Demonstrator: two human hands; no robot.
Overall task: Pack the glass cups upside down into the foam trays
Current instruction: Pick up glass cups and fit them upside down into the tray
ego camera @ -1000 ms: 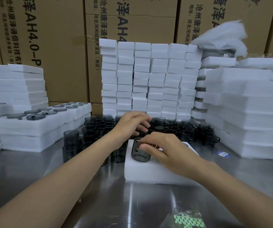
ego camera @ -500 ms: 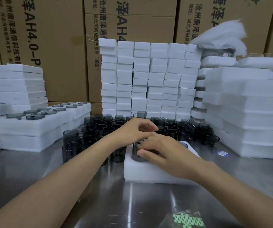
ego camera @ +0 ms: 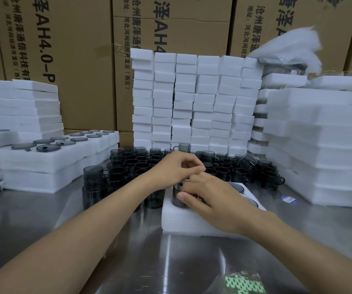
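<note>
Head view, mid-frame: right hand (ego camera: 213, 198) is gripping glass cup (ego camera: 178, 198), seating it in foam tray (ego camera: 183, 221); left hand (ego camera: 175, 168) is curling above, hold unclear. Next likely needing square downward pressing.

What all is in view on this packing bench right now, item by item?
white foam tray: one, white, on the table, centre.
smoky grey glass cup: one, grey, in that tray's left end.
loose grey glass cups: many, grey, crowded behind the tray.
small white foam blocks: many, white, stacked in columns at centre back.
filled foam trays: a few, white with grey cup bases showing, left.
plain white foam stacks: two, white, far left and right.
brown cardboard boxes: several, brown, along the back.
shiny steel table: one, silver, foreground.
clear plastic bag: one, green-and-white print, near edge.
hands: two; right hand grips the cup, left hand curls just above it.
</note>
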